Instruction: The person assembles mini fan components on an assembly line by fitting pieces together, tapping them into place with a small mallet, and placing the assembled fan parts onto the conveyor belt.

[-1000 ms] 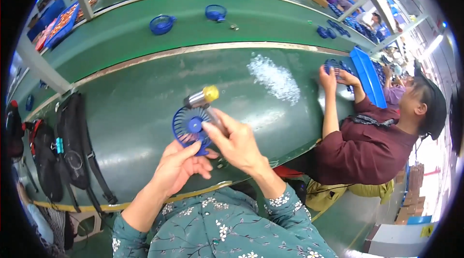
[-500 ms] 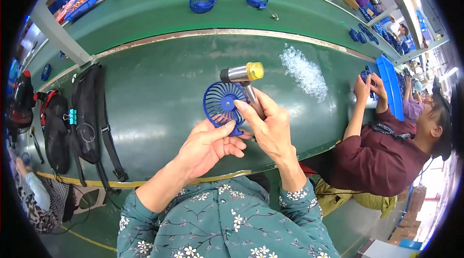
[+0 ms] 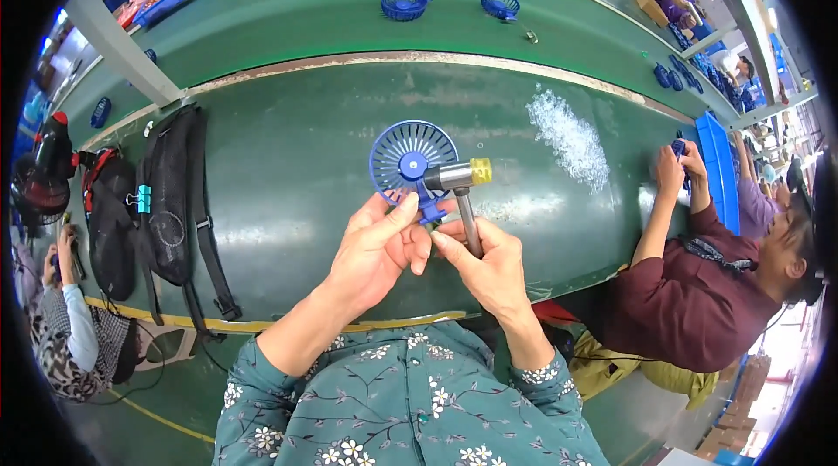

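My left hand [image 3: 371, 248] is closed on the lower bracket of a round blue slatted fan housing [image 3: 387, 157], thumb on top. The housing has a solid hub in its middle and stands tilted up above the green table. In my right hand [image 3: 493, 274] is a hammer [image 3: 449, 176] with a metal head and a yellow end, its handle rising from my fingers. The hammer head overlaps the housing's lower right side; whether the two touch, I cannot tell. My right fingertips are close by the bracket.
Small clear pieces [image 3: 567, 139] lie heaped at the right. Black bags [image 3: 166, 204] with straps lie at the left. Beyond the ledge, blue housings [image 3: 404, 4] rest on a green belt. A co-worker [image 3: 690, 291] sits at the right near a blue bin [image 3: 717, 169].
The hammer has dropped from the housing's upper part to its lower right side. My right thumb has come off the hub. The housing now faces me more fully.
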A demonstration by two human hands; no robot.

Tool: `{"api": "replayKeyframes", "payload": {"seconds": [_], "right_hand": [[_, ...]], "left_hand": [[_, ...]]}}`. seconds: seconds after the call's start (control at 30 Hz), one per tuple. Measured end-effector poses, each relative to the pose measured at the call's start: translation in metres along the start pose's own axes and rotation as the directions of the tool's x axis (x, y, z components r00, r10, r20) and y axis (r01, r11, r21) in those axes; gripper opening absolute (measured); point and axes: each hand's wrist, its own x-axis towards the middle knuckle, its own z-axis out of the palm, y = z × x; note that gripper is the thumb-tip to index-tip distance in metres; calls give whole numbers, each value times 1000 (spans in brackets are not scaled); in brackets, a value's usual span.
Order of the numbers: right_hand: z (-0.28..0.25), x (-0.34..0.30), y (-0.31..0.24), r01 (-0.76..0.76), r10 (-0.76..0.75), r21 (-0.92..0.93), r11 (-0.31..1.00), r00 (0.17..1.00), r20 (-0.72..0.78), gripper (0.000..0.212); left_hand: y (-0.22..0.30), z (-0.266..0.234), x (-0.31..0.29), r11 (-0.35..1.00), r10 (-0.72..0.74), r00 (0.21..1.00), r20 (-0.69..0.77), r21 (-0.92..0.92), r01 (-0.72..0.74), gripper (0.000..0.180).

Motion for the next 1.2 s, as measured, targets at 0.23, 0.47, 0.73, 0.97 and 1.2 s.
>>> {"api": "replayKeyframes", "payload": {"seconds": [0.23, 0.47, 0.73, 0.97, 1.2], "right_hand": [[-5, 8, 9, 112, -128, -104, 988, 979, -159, 20], [-15, 28, -12, 133, -162, -139, 981, 962, -218, 30], [-9, 26, -25, 232, -259, -152, 961, 946, -194, 29], [-12, 29, -23, 248, -281, -182, 952, 941, -187, 26], [-5, 32, -6, 259, -280, -137, 956, 946, -163, 32]], "left_hand": [[1, 0, -4, 998, -24, 999, -40, 58, 27, 29], [-7, 8, -5, 991, -118, 992, -38, 65, 120, 34], [-8, 13, -2, 978, -204, 979, -18, 46, 205, 33], [-16, 10, 3, 984, -175, 983, -49, 18, 176, 26], [-13, 14, -3, 986, -128, 973, -192, 78, 145, 22]]}}
